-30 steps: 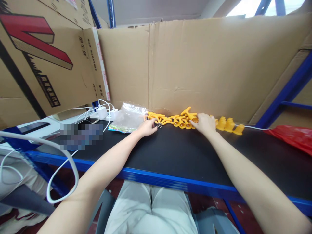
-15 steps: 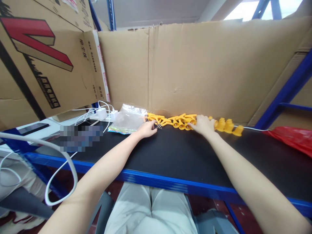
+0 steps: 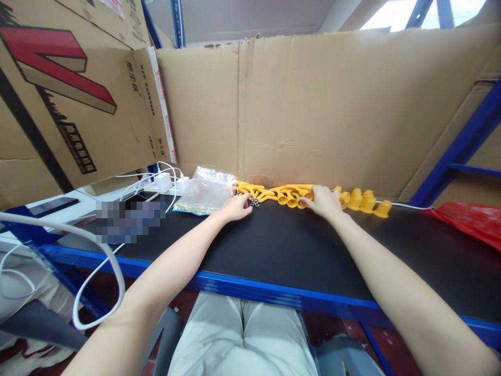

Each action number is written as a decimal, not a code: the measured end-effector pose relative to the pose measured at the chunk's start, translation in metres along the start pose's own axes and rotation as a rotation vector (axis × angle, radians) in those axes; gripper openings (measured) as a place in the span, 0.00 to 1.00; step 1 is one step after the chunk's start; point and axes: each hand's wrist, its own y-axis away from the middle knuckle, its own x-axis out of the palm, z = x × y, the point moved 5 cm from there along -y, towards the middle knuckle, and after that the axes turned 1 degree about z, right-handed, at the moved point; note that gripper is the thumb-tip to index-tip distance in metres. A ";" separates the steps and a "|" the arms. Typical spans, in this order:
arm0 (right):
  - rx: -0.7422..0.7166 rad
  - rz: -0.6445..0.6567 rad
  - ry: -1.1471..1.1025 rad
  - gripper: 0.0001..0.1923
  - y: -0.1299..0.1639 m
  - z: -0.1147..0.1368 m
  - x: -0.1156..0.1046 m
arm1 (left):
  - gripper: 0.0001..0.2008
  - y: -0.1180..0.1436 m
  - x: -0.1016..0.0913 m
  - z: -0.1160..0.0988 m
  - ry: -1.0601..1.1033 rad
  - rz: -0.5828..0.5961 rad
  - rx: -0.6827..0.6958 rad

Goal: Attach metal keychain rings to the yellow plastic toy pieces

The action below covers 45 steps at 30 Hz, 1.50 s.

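Observation:
A row of yellow forked plastic pieces (image 3: pixel 270 194) lies along the cardboard at the back of the black tabletop. Several yellow round, cup-like ends (image 3: pixel 291 201) face me. My left hand (image 3: pixel 236 208) rests at the row's left end, thumb and forefinger apart, beside a small cluster of dark metallic bits (image 3: pixel 255 202). Its other fingertips are partly hidden. My right hand (image 3: pixel 326 202) lies over the row's right part, thumb spread from the fingers and touching the yellow pieces. More yellow plastic cups (image 3: pixel 368 202) stand just right of it.
A clear plastic bag (image 3: pixel 209 190) lies left of my left hand. White chargers (image 3: pixel 163 181) and cables sit farther left. A red plastic bag (image 3: pixel 465 222) is at the right. Cardboard (image 3: pixel 332 104) walls the back; a blue rail (image 3: pixel 274 297) edges the table.
My right hand has shifted slightly left along the yellow pieces, and the pieces by its fingers have moved a little. The left hand stays in place.

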 end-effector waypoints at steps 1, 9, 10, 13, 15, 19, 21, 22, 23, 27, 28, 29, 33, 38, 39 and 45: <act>0.008 -0.009 0.005 0.18 0.000 0.001 0.000 | 0.21 0.000 0.000 0.000 0.000 0.000 -0.001; 0.039 -0.075 0.032 0.19 0.004 0.007 -0.002 | 0.20 0.001 0.000 0.000 -0.010 -0.001 -0.004; 0.041 -0.074 0.029 0.19 0.004 0.007 -0.002 | 0.20 0.000 0.000 0.000 -0.009 0.000 0.002; 0.066 -0.059 0.016 0.19 0.004 0.005 0.002 | 0.20 0.000 0.001 0.001 -0.006 0.001 0.008; 0.074 -0.050 0.004 0.20 0.004 0.003 0.004 | 0.20 0.000 0.000 0.001 -0.005 0.003 0.000; 0.068 -0.058 -0.017 0.22 0.004 0.001 0.006 | 0.20 0.000 0.000 0.000 -0.007 0.006 -0.002; 0.066 -0.064 -0.022 0.23 0.004 0.001 0.006 | 0.20 0.000 0.000 0.000 -0.008 0.005 0.002; 0.064 -0.063 -0.025 0.23 0.004 0.000 0.006 | 0.20 0.000 0.000 0.001 -0.007 0.005 0.004; 0.062 -0.060 -0.030 0.24 0.004 0.000 0.006 | 0.20 0.000 0.000 0.001 -0.005 0.004 0.006; 0.073 -0.053 -0.074 0.25 0.003 -0.002 0.005 | 0.19 0.000 0.001 0.001 0.000 0.004 0.011; 0.080 -0.061 -0.101 0.25 0.002 -0.004 0.004 | 0.19 0.000 0.001 0.001 -0.002 0.004 0.012; 0.090 -0.076 -0.137 0.26 0.001 -0.006 0.002 | 0.19 0.000 0.001 0.001 -0.003 0.003 0.011; 0.209 -0.234 -0.295 0.26 -0.002 -0.035 -0.013 | 0.19 0.000 0.000 0.000 -0.010 0.005 0.011; 0.560 -0.464 -0.336 0.23 0.023 -0.110 -0.014 | 0.19 0.000 0.001 0.000 0.003 0.010 0.000; 0.611 -0.488 -0.331 0.24 0.031 -0.124 -0.009 | 0.19 0.000 0.001 0.001 0.005 0.009 0.002; 1.072 -0.361 -0.401 0.29 0.062 -0.183 0.038 | 0.19 0.000 0.002 0.002 -0.006 0.013 -0.008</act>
